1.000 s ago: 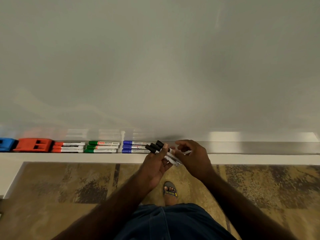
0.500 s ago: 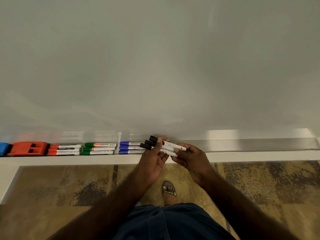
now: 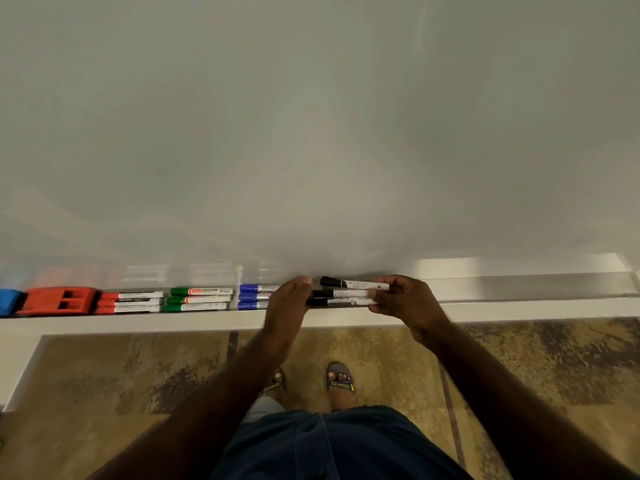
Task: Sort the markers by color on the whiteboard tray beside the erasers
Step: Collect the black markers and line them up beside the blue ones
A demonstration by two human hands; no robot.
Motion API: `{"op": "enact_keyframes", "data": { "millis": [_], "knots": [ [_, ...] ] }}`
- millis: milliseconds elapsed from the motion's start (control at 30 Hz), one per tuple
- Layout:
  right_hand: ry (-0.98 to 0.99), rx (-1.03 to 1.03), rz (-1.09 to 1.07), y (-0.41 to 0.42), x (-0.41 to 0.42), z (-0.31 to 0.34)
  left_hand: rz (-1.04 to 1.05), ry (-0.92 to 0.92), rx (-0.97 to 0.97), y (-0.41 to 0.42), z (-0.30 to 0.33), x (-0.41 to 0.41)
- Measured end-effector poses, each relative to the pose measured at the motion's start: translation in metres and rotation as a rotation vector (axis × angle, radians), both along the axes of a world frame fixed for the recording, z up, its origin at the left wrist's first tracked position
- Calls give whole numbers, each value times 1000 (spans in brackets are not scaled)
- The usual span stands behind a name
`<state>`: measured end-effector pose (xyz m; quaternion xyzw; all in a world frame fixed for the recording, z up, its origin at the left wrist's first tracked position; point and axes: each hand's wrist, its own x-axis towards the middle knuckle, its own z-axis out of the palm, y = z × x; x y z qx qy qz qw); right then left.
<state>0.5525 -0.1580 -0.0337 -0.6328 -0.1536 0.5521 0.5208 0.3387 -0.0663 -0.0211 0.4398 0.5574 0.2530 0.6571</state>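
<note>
**Three black markers held flat over the tray**

Just below frame centre, the left hand (image 3: 287, 301) and the right hand (image 3: 401, 297) face each other across a row of three black-capped white-barrelled markers (image 3: 346, 293). The left hand's fingers curl over the capped ends; the right hand's fingers and thumb pinch the plain white ends. The markers lie side by side, level with the tray, caps pointing to frame left; whether they touch the tray floor cannot be told.

The long brushed-metal whiteboard tray (image 3: 519, 289) runs across the lower middle of the frame, with a smooth white ledge along its near edge. To the left of the left hand, partly hidden by it, lie three blue-capped markers (image 3: 254, 296). Further left sit three green-capped markers (image 3: 197, 299), then three red-capped markers (image 3: 130, 302), each group stacked in neat parallel rows with caps at frame left. Beyond them is a chunky red plastic eraser (image 3: 59, 300) with two rectangular slots, and at the far left edge a blue eraser (image 3: 8, 301), cut off by the frame.

To the right of the right hand the tray stretches bare towards the right edge. Above, the glossy pale whiteboard (image 3: 311, 133) fills the upper frame, faintly mirroring the markers. Below lies mottled brown-and-gold carpet (image 3: 138, 375).
</note>
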Motion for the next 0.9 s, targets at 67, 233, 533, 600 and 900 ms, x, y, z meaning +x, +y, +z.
{"op": "enact_keyframes", "data": {
  "millis": [67, 233, 533, 600, 900],
  "knots": [
    [-28, -17, 30, 2, 5, -2, -114, 121, 97, 0, -2, 0],
    [-78, -42, 72, 10, 8, -8, -256, 320, 252, -1, 6, 6],
    [-371, -115, 79, 14, -6, -22, -318, 454, 243, 0, 3, 14],
    [-440, -135, 85, 16, -9, -21, -337, 472, 266, -1, 2, 15],
    [-926, -224, 243, 18, -16, -3, -337, 510, 315, -5, 3, 22]
  ]
}}
